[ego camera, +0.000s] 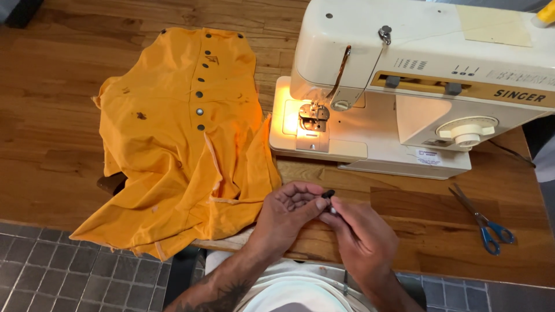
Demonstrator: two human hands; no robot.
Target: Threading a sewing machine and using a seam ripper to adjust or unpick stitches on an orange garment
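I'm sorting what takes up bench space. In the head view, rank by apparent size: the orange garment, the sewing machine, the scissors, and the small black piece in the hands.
1-2. Sewing machine and orange garment: look alike, machine cropped.
3. Scissors.
4. Small black piece.

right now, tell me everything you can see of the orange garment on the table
The orange garment looks like soft knit cloth, spread flat but rumpled on the wooden table, left of the sewing machine. A row of dark buttons or snaps runs down its middle. Small dark marks dot the cloth. Its lower edge hangs over the table's front, and pale raw seams show at the right flap. Neither hand touches it.
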